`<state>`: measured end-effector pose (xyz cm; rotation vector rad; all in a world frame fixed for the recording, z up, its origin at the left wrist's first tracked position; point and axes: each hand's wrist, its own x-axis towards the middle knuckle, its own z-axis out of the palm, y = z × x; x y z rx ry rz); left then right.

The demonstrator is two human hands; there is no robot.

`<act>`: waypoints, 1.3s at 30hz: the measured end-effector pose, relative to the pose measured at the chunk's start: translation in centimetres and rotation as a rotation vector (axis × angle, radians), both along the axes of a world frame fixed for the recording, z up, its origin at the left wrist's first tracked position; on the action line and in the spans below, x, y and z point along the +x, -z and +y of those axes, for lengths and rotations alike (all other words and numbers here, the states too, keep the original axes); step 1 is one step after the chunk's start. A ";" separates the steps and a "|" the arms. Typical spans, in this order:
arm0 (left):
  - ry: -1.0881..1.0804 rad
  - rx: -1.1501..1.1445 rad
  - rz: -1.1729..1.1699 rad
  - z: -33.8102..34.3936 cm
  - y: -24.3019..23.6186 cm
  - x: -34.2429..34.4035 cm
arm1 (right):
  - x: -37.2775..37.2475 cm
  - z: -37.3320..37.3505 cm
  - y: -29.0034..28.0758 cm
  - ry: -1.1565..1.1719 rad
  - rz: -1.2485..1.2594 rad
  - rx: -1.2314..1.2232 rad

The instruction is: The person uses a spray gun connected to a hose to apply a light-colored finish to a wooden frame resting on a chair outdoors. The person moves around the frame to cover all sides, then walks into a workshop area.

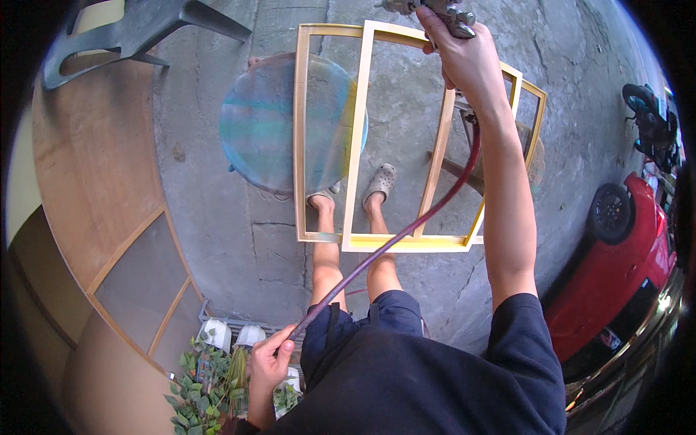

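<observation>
At the top, my right hand (pixel 449 54) grips a metal spray gun (pixel 458 20). A purple-red hose (pixel 391 243) runs from beneath that hand down to my left hand (pixel 270 366), whose fingers close round it at waist height. Below the gun, rectangular wooden frames (pixel 354 130) overlap upright in front of my legs, pale wood with yellow-coated stretches along some bars and edges. Behind their left side is a round, paint-stained blue tabletop (pixel 257 123). Another wooden support (pixel 464 170) shows through the right side, partly hidden by the frames and my arm.
A dark plastic chair (pixel 123 40) and leaning wooden panels (pixel 94 159) stand left. Potted leafy plants (pixel 199 384) sit by my left hand. A red car (pixel 602 290) and a black motorbike (pixel 649 127) are at the right. The ground is cracked concrete (pixel 188 203).
</observation>
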<state>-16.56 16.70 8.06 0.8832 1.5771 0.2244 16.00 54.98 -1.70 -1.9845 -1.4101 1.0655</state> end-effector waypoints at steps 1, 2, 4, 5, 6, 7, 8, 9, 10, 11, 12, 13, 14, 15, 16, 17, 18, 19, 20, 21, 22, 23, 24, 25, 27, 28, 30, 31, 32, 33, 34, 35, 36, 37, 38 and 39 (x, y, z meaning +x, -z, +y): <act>0.011 0.009 -0.014 0.2 0.1 0.3 | 1.1 0.0 0.7 -0.013 -0.031 -0.012; 0.020 0.016 -0.019 0.2 0.1 0.8 | 2.2 -0.1 1.7 -0.028 -0.055 -0.025; 0.038 0.018 -0.032 0.5 0.1 1.8 | 4.4 -0.5 2.8 0.021 -0.090 -0.008; 0.045 0.014 -0.036 0.6 0.0 2.2 | 5.7 -0.7 3.4 0.046 -0.107 0.001; 0.052 0.010 -0.040 0.7 0.0 2.7 | 7.2 -0.8 4.0 0.077 -0.099 0.004; 0.048 0.014 -0.055 0.7 0.1 3.2 | 9.1 -1.1 4.6 0.112 -0.092 0.005; 0.043 0.019 -0.067 0.6 0.3 3.7 | 10.9 -1.3 5.1 0.145 -0.083 0.006; 0.039 0.023 -0.079 0.5 0.4 4.3 | 12.8 -1.5 5.4 0.155 -0.098 -0.022; 0.040 0.042 -0.086 0.5 0.5 4.9 | 14.0 -1.8 5.3 0.182 -0.104 -0.018; 0.041 0.060 -0.093 0.6 0.6 5.7 | 15.2 -2.1 5.3 0.209 -0.109 -0.014; 0.043 0.079 -0.100 0.6 0.6 6.4 | 16.4 -2.4 5.2 0.237 -0.115 -0.010; 0.065 0.071 -0.104 1.0 0.6 7.2 | 17.7 -2.7 5.1 0.264 -0.140 -0.007; 0.086 0.062 -0.107 1.4 0.4 8.0 | 19.0 -3.0 4.9 0.284 -0.173 -0.014; 0.107 0.054 -0.110 1.7 0.4 8.8 | 20.3 -3.4 4.7 0.303 -0.206 -0.021; 0.122 0.054 -0.121 2.0 0.5 9.5 | 21.7 -3.9 4.5 0.324 -0.241 -0.028; 0.137 0.053 -0.129 2.2 0.6 10.1 | 23.7 -4.2 4.8 0.337 -0.250 -0.048; 0.151 0.052 -0.137 2.3 0.6 10.8 | 25.7 -4.4 5.0 0.350 -0.259 -0.069; 0.166 0.049 -0.141 2.6 0.6 11.5 | 26.8 -4.8 4.9 0.368 -0.270 -0.091; 0.181 0.046 -0.144 2.9 0.6 12.2 | 27.9 -5.1 4.7 0.385 -0.279 -0.113; 0.195 0.043 -0.148 3.1 0.5 12.8 | 29.0 -5.5 4.9 0.414 -0.282 -0.101; 0.210 0.046 -0.156 3.2 0.7 13.4 | 30.3 -6.0 5.0 0.444 -0.290 -0.086; 0.223 0.049 -0.160 3.3 0.7 13.9 | 31.6 -6.5 5.4 0.474 -0.293 -0.072; 0.236 0.052 -0.164 3.4 0.7 14.3 | 33.3 -7.3 6.1 0.506 -0.337 -0.020; 0.238 0.060 -0.166 3.4 0.7 14.6 | 33.9 -7.8 6.3 0.536 -0.378 0.032; 0.240 0.078 -0.169 3.0 0.8 14.8 | 34.9 -9.0 6.7 0.630 -0.380 0.051; 0.245 0.072 -0.160 3.0 0.9 14.8 | 35.2 -9.9 6.9 0.681 -0.396 0.100; 0.247 0.064 -0.134 2.9 0.7 14.3 | 35.2 -11.8 8.5 0.773 -0.422 0.200; 0.225 0.058 -0.111 2.8 0.5 13.9 | 33.7 -12.7 8.8 0.826 -0.331 0.266; 0.203 0.056 -0.090 2.7 0.3 13.4 | 32.3 -13.4 9.4 0.842 -0.267 0.294; 0.180 0.054 -0.068 2.6 0.1 12.7 | 30.8 -14.0 10.1 0.856 -0.202 0.323; 0.159 0.056 -0.043 2.4 -0.1 11.8 | 29.4 -14.7 10.7 0.874 -0.140 0.350; 0.135 0.057 -0.017 1.8 -0.3 10.7 | 27.4 -15.2 11.1 0.848 -0.132 0.300; 0.110 0.059 0.009 1.4 -0.5 9.6 | 25.3 -15.5 11.6 0.822 -0.124 0.250; 0.120 0.016 0.065 1.4 -1.2 8.6 | 23.4 -15.7 11.9 0.819 -0.030 0.170; 0.090 0.055 0.094 0.8 -1.4 7.7 | 21.0 -15.5 12.3 0.822 0.069 0.210; 0.060 0.095 0.124 -0.1 -1.4 6.7 | 18.9 -15.5 12.8 0.749 0.107 0.216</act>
